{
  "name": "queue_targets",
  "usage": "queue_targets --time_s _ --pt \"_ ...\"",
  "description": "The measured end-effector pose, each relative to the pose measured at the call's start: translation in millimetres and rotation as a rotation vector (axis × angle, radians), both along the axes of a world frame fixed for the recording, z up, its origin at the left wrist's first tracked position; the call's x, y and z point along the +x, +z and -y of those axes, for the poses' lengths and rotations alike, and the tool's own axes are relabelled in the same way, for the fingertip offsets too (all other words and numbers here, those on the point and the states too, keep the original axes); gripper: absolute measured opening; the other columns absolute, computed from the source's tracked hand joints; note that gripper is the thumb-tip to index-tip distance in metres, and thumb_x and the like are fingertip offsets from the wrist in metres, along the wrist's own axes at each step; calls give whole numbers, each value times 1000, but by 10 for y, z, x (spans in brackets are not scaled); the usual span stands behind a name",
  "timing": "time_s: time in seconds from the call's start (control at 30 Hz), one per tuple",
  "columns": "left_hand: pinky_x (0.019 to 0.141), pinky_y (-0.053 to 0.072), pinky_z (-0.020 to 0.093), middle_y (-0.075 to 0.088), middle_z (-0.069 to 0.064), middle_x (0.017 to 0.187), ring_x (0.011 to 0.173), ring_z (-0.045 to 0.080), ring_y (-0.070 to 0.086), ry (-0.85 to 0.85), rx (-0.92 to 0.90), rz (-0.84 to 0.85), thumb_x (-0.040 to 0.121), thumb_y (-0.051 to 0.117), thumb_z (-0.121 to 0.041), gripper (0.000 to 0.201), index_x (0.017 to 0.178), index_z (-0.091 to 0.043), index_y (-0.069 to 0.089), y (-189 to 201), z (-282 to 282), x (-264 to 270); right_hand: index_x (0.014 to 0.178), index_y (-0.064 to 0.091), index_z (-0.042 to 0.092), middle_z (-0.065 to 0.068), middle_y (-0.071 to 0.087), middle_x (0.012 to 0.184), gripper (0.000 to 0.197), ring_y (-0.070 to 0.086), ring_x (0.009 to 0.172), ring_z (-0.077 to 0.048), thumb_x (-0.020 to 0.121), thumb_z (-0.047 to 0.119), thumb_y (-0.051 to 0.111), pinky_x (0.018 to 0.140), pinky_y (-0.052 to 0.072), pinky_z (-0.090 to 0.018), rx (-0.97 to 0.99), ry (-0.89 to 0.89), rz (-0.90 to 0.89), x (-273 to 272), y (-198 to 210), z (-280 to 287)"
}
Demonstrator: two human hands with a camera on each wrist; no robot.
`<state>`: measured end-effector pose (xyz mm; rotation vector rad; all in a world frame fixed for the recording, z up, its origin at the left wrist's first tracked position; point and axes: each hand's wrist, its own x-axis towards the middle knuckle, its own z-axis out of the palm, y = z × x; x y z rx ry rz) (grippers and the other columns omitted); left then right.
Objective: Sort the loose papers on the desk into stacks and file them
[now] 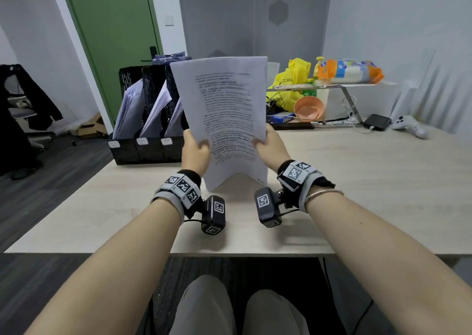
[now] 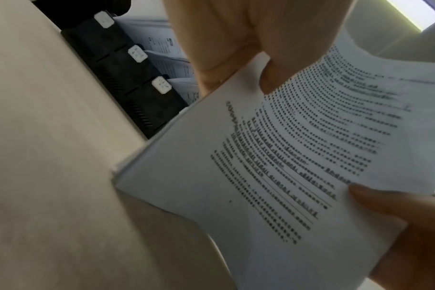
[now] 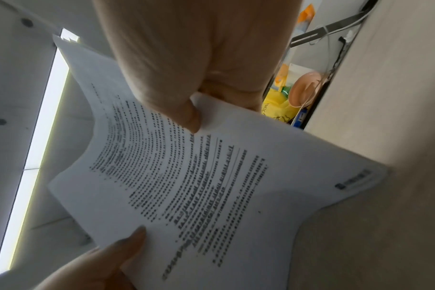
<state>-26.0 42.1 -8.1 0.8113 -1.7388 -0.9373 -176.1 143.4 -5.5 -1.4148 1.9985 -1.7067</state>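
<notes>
I hold a thin stack of printed white papers (image 1: 224,110) upright above the desk (image 1: 357,181), its bottom edge resting on the desktop and bowed. My left hand (image 1: 195,148) pinches the stack's left edge, thumb on the printed face. My right hand (image 1: 270,145) pinches the right edge the same way. In the left wrist view the papers (image 2: 273,166) show several sheet edges, with my left hand (image 2: 249,64) gripping them. In the right wrist view my right hand (image 3: 186,88) grips the papers (image 3: 186,186). A black three-slot file holder (image 1: 143,145) with papers stands behind left.
On the desk's far right are a metal riser shelf (image 1: 332,87), a yellow bag (image 1: 293,79), a pink bowl (image 1: 309,107), a black box (image 1: 378,122) and a white game controller (image 1: 408,125). An office chair (image 1: 23,110) stands at the left, by a green door (image 1: 115,28).
</notes>
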Motion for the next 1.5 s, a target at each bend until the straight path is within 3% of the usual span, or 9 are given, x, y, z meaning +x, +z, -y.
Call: queue_targets --time_s 0.17,0.3,0.43,0.67,0.77,0.97,1.13,1.37,1.5 --pt "93 47 36 58 16 115 104 26 57 1 6 -47 92 45 -3 30 121 0 38 50 5 29 121 51 8 -10 61 120 32 57 112 -27 89 6 49 98 45 -41 -28 -84 18 -79 34 -16" --pt "85 45 28 58 8 105 94 20 55 17 -21 -74 93 46 -4 22 115 -2 42 36 -48 20 118 51 7 -11 62 115 30 59 105 -24 89 4 49 91 46 -33 -112 -154 35 -85 21 -86" --pt "90 47 33 57 5 103 94 18 56 -37 -16 -94 95 49 -10 11 101 -12 41 36 -43 11 118 51 5 -11 63 115 29 58 98 -19 89 4 52 88 45 -29 -156 -181 68 -143 31 -155" --pt "77 47 27 52 -9 85 82 11 55 -88 28 -139 96 51 -15 16 99 -10 36 -10 -22 29 113 53 6 -11 63 113 28 60 103 -26 89 19 51 92 48 -47 -181 -133 113 -159 -38 -216" --pt "75 47 20 53 -7 96 86 3 55 -145 85 -124 96 51 -15 21 108 -12 33 10 -25 36 110 54 4 -12 63 111 31 60 101 -27 87 24 48 91 48 -47 -150 -136 100 -191 -25 -212" --pt "98 48 40 58 11 128 111 23 58 -253 97 2 97 48 -10 32 127 -2 46 169 8 45 117 54 0 -14 62 114 25 55 97 -20 94 4 46 85 44 -28 -128 -177 137 -355 163 -163" --pt "62 57 21 65 0 103 85 12 65 -462 170 62 95 52 -16 23 118 -12 51 305 -13 121 121 55 2 -16 60 122 28 55 103 -21 95 5 45 94 44 -35 -81 -131 147 -513 317 -115" --pt "46 54 24 67 6 98 80 17 65 -546 407 315 93 55 -26 21 110 -14 56 367 14 222 119 57 4 -13 62 114 27 55 100 -20 94 4 46 95 45 -38 -21 -8 111 -539 452 -46" --pt "43 56 28 65 6 95 79 19 64 -511 351 333 97 48 -22 23 115 -9 54 392 -27 207 124 53 3 -17 60 124 31 54 100 -19 93 6 48 94 44 -36 43 -40 46 -564 498 95"
